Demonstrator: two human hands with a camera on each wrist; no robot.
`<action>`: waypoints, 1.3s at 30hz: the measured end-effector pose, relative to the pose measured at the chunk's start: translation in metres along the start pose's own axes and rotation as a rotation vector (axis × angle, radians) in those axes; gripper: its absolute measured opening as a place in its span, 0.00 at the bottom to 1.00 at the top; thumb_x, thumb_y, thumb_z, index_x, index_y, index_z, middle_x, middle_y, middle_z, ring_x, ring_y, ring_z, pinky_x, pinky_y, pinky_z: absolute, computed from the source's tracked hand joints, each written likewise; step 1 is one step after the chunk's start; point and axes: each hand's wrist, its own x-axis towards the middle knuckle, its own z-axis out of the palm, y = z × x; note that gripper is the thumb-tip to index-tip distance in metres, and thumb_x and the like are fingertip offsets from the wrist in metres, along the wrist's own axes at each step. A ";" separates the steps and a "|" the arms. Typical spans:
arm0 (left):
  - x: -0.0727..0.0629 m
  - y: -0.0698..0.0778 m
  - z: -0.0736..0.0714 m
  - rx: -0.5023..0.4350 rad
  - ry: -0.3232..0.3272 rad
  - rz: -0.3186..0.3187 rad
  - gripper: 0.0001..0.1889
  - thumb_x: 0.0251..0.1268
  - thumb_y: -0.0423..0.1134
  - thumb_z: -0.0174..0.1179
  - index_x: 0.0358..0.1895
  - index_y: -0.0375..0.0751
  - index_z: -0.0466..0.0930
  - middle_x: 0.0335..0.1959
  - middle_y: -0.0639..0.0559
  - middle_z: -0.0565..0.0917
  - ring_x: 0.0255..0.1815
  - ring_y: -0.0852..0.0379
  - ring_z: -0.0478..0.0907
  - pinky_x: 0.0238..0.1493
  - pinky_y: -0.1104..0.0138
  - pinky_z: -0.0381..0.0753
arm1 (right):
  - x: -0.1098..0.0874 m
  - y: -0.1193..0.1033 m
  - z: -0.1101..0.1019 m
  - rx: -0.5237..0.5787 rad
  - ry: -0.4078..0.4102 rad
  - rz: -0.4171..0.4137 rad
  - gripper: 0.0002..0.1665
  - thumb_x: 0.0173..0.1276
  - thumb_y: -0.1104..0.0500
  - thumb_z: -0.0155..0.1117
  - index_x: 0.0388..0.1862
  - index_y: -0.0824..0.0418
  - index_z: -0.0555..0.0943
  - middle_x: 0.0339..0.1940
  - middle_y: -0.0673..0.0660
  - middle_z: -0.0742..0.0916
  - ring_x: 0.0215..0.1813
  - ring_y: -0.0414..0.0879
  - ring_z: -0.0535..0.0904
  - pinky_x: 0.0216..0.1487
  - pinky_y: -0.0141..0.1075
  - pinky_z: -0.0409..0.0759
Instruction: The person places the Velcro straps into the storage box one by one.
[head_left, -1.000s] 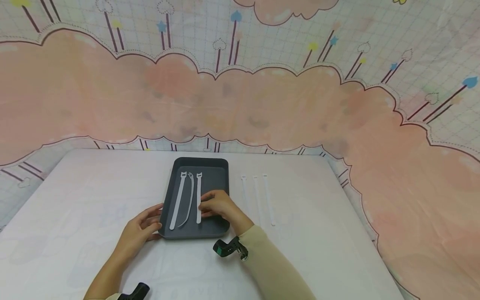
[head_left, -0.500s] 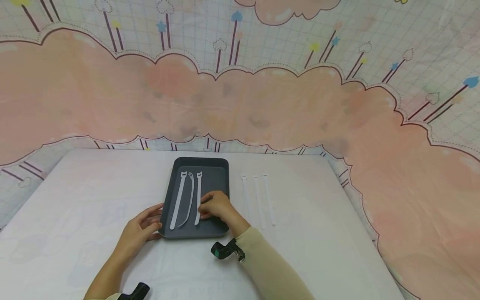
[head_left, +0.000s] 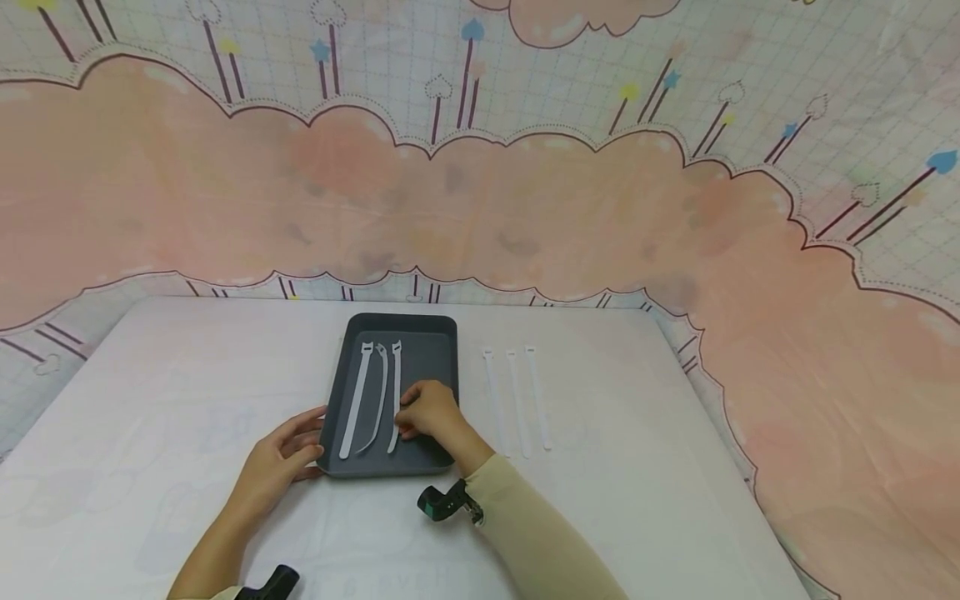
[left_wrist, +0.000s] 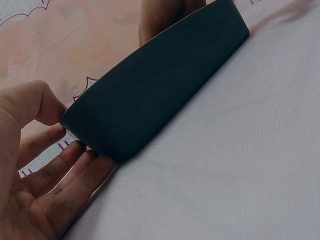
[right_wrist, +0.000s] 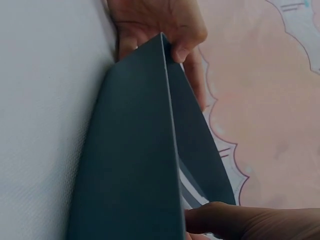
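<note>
In the head view a dark grey tray lies on the white table. Inside it are two white slotted-head straps, like reusable cable ties: a straight strap at the left and a curved strap beside it. My right hand reaches over the tray and pinches a third strap along its lower half. That strap's lower end bends a little leftward. My left hand holds the tray by its near left corner, the thumb at the rim and the fingers against the wall.
To the right of the tray, several similar white straps lie side by side on the white table, faint against it. A patterned pink and white cloth hangs behind the table.
My right hand has shifted slightly left with the strap it pinches; that strap's lower end has swung left and its head has risen slightly. The left hand and tray look unchanged.
</note>
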 end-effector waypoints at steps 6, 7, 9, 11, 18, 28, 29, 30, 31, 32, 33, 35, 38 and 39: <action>0.000 0.001 0.000 -0.002 -0.004 -0.005 0.30 0.69 0.31 0.52 0.74 0.38 0.61 0.66 0.31 0.71 0.47 0.81 0.75 0.40 0.68 0.86 | 0.000 0.000 0.002 -0.068 0.039 -0.042 0.11 0.53 0.75 0.70 0.34 0.68 0.79 0.16 0.57 0.83 0.15 0.43 0.80 0.19 0.32 0.82; 0.000 0.001 0.000 -0.002 -0.004 -0.006 0.30 0.69 0.31 0.52 0.74 0.38 0.61 0.66 0.31 0.71 0.47 0.81 0.75 0.40 0.68 0.85 | 0.000 0.000 0.002 -0.079 0.045 -0.044 0.12 0.53 0.75 0.71 0.34 0.68 0.79 0.16 0.57 0.83 0.15 0.43 0.80 0.19 0.32 0.82; 0.000 0.001 0.000 -0.007 -0.005 -0.007 0.30 0.69 0.31 0.52 0.74 0.38 0.61 0.66 0.31 0.71 0.47 0.80 0.75 0.40 0.68 0.86 | -0.001 0.000 0.003 -0.094 0.054 -0.039 0.12 0.53 0.74 0.71 0.34 0.67 0.79 0.16 0.57 0.83 0.15 0.42 0.80 0.19 0.31 0.81; 0.000 0.001 0.000 -0.008 -0.005 -0.006 0.30 0.69 0.31 0.52 0.74 0.38 0.61 0.66 0.31 0.71 0.47 0.80 0.75 0.40 0.68 0.86 | -0.001 0.000 0.003 -0.116 0.060 -0.042 0.12 0.54 0.74 0.71 0.35 0.67 0.79 0.16 0.56 0.83 0.15 0.42 0.80 0.19 0.31 0.81; 0.000 0.001 0.000 0.000 -0.004 -0.009 0.30 0.69 0.31 0.52 0.74 0.38 0.61 0.67 0.31 0.71 0.47 0.81 0.75 0.40 0.68 0.85 | -0.003 0.000 0.004 -0.150 0.068 -0.039 0.12 0.54 0.73 0.72 0.36 0.66 0.79 0.16 0.55 0.83 0.16 0.42 0.80 0.19 0.30 0.80; -0.001 0.000 0.000 -0.003 0.001 -0.006 0.30 0.70 0.31 0.52 0.74 0.38 0.61 0.67 0.31 0.70 0.47 0.81 0.75 0.41 0.68 0.85 | -0.005 -0.002 0.004 -0.158 0.061 -0.029 0.12 0.54 0.72 0.72 0.36 0.66 0.80 0.15 0.55 0.83 0.16 0.43 0.81 0.19 0.30 0.81; -0.001 0.000 0.000 -0.005 0.002 -0.005 0.29 0.70 0.31 0.52 0.74 0.37 0.61 0.67 0.31 0.70 0.48 0.81 0.75 0.41 0.68 0.85 | -0.006 -0.002 0.004 -0.158 0.055 -0.030 0.12 0.55 0.72 0.72 0.37 0.66 0.80 0.16 0.55 0.83 0.16 0.43 0.81 0.20 0.31 0.81; -0.002 0.000 0.000 -0.009 0.003 -0.003 0.30 0.69 0.30 0.52 0.74 0.37 0.61 0.67 0.31 0.70 0.48 0.80 0.75 0.41 0.68 0.85 | -0.007 -0.002 0.003 -0.157 0.051 -0.033 0.12 0.55 0.72 0.73 0.37 0.66 0.80 0.16 0.55 0.83 0.17 0.43 0.81 0.20 0.31 0.81; -0.002 -0.001 0.000 -0.012 0.004 -0.004 0.30 0.69 0.30 0.52 0.74 0.37 0.61 0.67 0.31 0.70 0.48 0.80 0.75 0.41 0.68 0.85 | -0.008 -0.002 0.002 -0.162 0.045 -0.044 0.13 0.55 0.72 0.73 0.38 0.66 0.80 0.17 0.55 0.84 0.18 0.44 0.82 0.21 0.31 0.82; -0.002 -0.001 0.000 -0.014 0.004 -0.005 0.30 0.69 0.30 0.52 0.74 0.37 0.61 0.67 0.31 0.70 0.48 0.80 0.75 0.41 0.68 0.85 | -0.010 -0.003 0.000 -0.167 0.033 -0.058 0.13 0.55 0.71 0.73 0.39 0.67 0.80 0.18 0.56 0.85 0.18 0.44 0.82 0.22 0.31 0.82; -0.002 -0.001 0.000 -0.016 0.005 -0.005 0.30 0.69 0.30 0.53 0.74 0.37 0.61 0.67 0.30 0.70 0.48 0.80 0.75 0.41 0.68 0.85 | -0.012 -0.003 -0.004 -0.172 0.023 -0.075 0.13 0.55 0.70 0.73 0.40 0.67 0.81 0.19 0.55 0.86 0.19 0.44 0.82 0.22 0.31 0.81; -0.003 -0.001 0.000 -0.018 0.005 -0.004 0.30 0.69 0.30 0.53 0.74 0.37 0.61 0.67 0.30 0.70 0.48 0.80 0.75 0.41 0.68 0.85 | -0.018 -0.004 -0.013 -0.179 0.010 -0.110 0.14 0.56 0.68 0.72 0.42 0.67 0.82 0.21 0.55 0.87 0.20 0.43 0.83 0.23 0.30 0.81; -0.003 -0.002 0.001 -0.013 0.004 0.000 0.30 0.69 0.31 0.53 0.74 0.37 0.61 0.67 0.30 0.70 0.47 0.81 0.75 0.40 0.68 0.86 | -0.027 -0.005 -0.033 -0.178 0.015 -0.153 0.16 0.58 0.66 0.72 0.46 0.67 0.82 0.26 0.54 0.88 0.23 0.44 0.84 0.24 0.31 0.80; -0.002 -0.002 0.001 -0.014 0.004 0.001 0.30 0.69 0.31 0.53 0.74 0.37 0.61 0.67 0.30 0.70 0.47 0.80 0.75 0.40 0.68 0.86 | -0.030 -0.004 -0.040 -0.173 0.026 -0.162 0.17 0.59 0.66 0.72 0.47 0.68 0.82 0.27 0.55 0.87 0.24 0.45 0.84 0.25 0.31 0.81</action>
